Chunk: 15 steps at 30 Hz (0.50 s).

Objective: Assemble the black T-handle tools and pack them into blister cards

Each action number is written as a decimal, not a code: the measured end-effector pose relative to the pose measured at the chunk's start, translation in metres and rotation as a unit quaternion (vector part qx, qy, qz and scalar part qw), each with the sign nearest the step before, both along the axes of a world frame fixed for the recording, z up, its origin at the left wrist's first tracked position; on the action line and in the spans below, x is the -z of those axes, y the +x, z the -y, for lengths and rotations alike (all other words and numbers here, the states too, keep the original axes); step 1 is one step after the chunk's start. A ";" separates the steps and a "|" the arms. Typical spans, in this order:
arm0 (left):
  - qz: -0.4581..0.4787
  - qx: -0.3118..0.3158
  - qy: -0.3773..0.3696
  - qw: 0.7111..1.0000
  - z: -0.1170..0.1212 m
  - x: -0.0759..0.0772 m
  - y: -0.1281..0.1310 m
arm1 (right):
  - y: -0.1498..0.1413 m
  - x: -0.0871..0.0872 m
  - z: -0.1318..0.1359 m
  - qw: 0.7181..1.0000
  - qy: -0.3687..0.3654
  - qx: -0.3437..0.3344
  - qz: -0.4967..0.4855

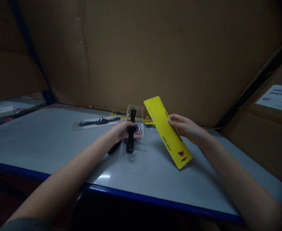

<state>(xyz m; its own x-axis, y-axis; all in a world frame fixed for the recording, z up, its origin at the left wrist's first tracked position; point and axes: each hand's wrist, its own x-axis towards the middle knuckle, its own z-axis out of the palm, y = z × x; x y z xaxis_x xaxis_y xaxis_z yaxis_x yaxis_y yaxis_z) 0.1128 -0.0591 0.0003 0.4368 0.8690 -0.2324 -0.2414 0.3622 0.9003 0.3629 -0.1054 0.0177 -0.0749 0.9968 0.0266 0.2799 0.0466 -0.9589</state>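
My left hand [123, 131] is closed on a clear plastic blister [140, 112] with a black spokeshave [130, 143] in it, held upright just above the table. Between the fingers and thumb of my right hand [186, 127] is a flat yellow printed card [163, 130], tilted, its lower end close to the tabletop. A black handle [114, 148] shows below my left wrist; the rest of it is hidden. Behind my left hand lies another spokeshave [99, 121], dark with a shiny middle, on a pale, clear-looking pack.
More yellow packaging [148, 120] lies at the back, partly covered by the blister. The grey table [47, 138] has a blue front edge [131, 194]. Cardboard walls [141, 57] enclose the back and sides, and a thin cable [71, 106] runs along the rear.
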 end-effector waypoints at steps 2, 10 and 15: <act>0.035 -0.058 0.014 0.998 -0.003 0.002 0.001 | -0.001 0.000 0.006 0.997 -0.028 -0.027 0.072; 0.175 -0.281 0.056 0.942 -0.016 0.002 -0.005 | 0.001 -0.005 0.023 0.932 -0.097 -0.174 0.302; 0.221 -0.343 0.081 0.909 -0.021 0.000 -0.010 | 0.011 0.000 0.013 0.936 -0.059 -0.106 0.332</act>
<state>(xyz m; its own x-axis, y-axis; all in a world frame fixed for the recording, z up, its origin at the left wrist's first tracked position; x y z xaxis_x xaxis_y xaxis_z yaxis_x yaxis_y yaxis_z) 0.1029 -0.0380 0.0004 -0.2012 0.9795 -0.0105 -0.7124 -0.1389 0.6879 0.3740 -0.1189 0.0175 -0.2318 0.9510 -0.2045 0.8119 0.0734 -0.5791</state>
